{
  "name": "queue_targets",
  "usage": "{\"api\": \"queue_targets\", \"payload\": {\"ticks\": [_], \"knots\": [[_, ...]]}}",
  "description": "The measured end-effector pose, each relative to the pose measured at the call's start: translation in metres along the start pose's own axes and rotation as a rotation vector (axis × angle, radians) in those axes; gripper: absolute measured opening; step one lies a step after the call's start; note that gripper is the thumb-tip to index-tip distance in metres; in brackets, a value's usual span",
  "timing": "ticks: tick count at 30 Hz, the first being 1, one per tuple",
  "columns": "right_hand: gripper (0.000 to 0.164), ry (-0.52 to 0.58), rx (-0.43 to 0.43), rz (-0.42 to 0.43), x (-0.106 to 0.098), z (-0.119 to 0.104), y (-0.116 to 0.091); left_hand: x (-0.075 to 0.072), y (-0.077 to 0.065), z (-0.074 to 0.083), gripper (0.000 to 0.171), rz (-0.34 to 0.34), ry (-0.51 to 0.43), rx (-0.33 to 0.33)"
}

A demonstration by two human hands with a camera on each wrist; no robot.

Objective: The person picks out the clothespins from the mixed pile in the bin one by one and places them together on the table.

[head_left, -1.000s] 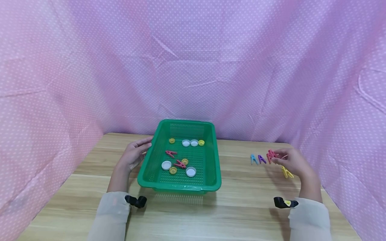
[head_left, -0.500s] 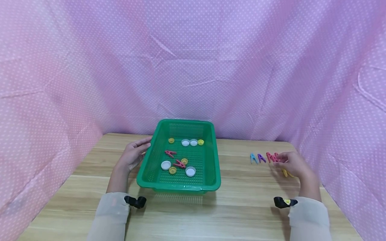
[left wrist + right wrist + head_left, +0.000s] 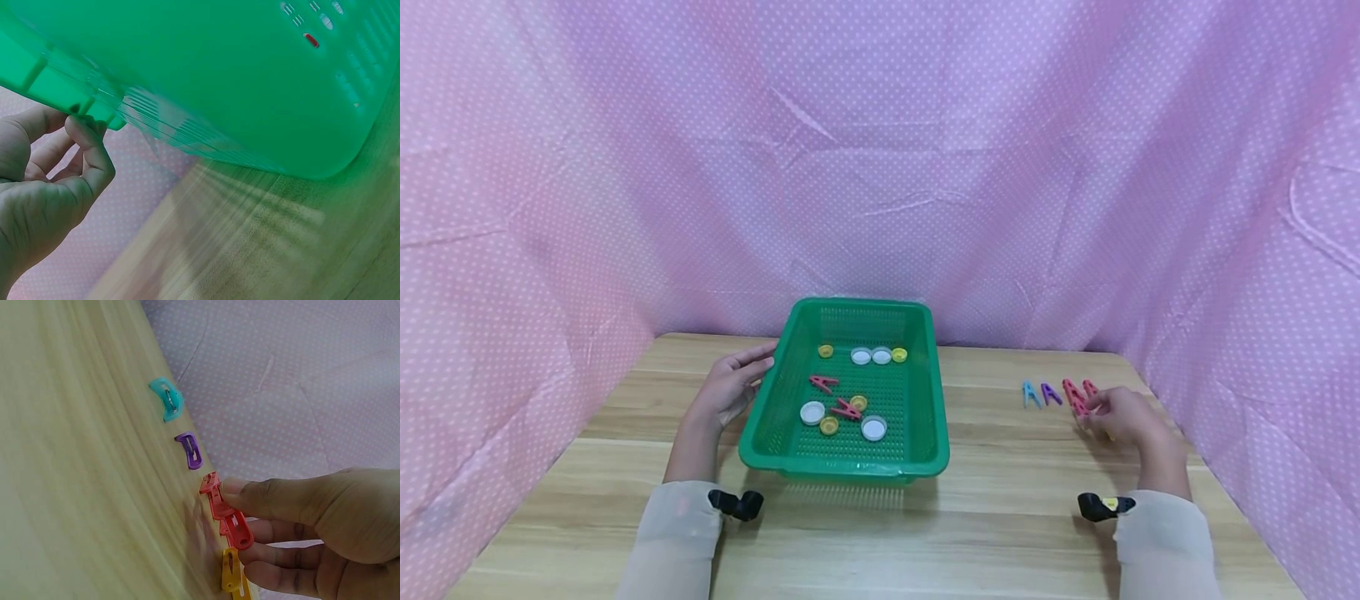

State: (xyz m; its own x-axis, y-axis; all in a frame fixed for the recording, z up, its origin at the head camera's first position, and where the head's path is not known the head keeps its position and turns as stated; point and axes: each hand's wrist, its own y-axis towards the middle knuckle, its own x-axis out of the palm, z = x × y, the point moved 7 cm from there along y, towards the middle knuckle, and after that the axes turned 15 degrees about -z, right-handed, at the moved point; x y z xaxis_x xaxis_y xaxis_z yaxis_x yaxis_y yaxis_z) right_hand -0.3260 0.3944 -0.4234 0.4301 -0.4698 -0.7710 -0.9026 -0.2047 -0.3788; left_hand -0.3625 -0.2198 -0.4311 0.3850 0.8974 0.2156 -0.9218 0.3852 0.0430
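My left hand (image 3: pixel 733 387) pinches the left rim of a green plastic basket (image 3: pixel 943 400); in the left wrist view the thumb and fingers (image 3: pixel 90 140) meet at the rim. Pink-red clothespins (image 3: pixel 847 408), white caps (image 3: pixel 812 412) and yellow caps (image 3: pixel 829 426) lie inside the basket. Over at the right, my right hand (image 3: pixel 1123 414) pinches a red clothespin (image 3: pixel 1080 407) between thumb and fingers. Just beyond it are more red clothespins (image 3: pixel 1071 388). In the right wrist view, yellow clothespins (image 3: pixel 231 572) lie below the fingertips; the hand mostly hides them in the head view.
To the left of the red ones lie a purple clothespin (image 3: pixel 1051 394) and a light blue clothespin (image 3: pixel 1032 394). The wooden table (image 3: pixel 1000 517) ends at a pink dotted curtain (image 3: pixel 880 167) behind and on both sides.
My right hand has moved slightly toward the near edge with the red clothespin, leaving the other red ones further back and covering the yellow ones. The left hand and basket stay put.
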Motion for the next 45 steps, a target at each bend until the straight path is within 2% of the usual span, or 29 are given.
{"api": "queue_targets", "payload": {"ticks": [16,21,28,38,45], "knots": [[0.024,-0.002,0.007,-0.001,0.0036,0.0073,0.0042,0.0017,0.0001,0.0025,0.048,0.012,0.0,0.002],[0.028,-0.007,0.013,-0.001,0.0016,0.0073,0.0034,0.002,0.0004,0.0025,0.049,0.012,0.0,0.0],[0.047,0.013,-0.004,-0.004,-0.0001,0.0056,0.0049,0.0017,0.0,0.0025,0.048,-0.008,0.001,0.014],[0.042,0.017,-0.003,-0.02,0.001,0.006,0.0056,0.0017,-0.0003,0.0022,0.047,0.01,0.012,0.002],[0.04,0.012,0.008,-0.025,0.0004,0.0064,0.0047,0.0018,0.0001,0.0018,0.049,-0.004,0.014,0.001]]}}
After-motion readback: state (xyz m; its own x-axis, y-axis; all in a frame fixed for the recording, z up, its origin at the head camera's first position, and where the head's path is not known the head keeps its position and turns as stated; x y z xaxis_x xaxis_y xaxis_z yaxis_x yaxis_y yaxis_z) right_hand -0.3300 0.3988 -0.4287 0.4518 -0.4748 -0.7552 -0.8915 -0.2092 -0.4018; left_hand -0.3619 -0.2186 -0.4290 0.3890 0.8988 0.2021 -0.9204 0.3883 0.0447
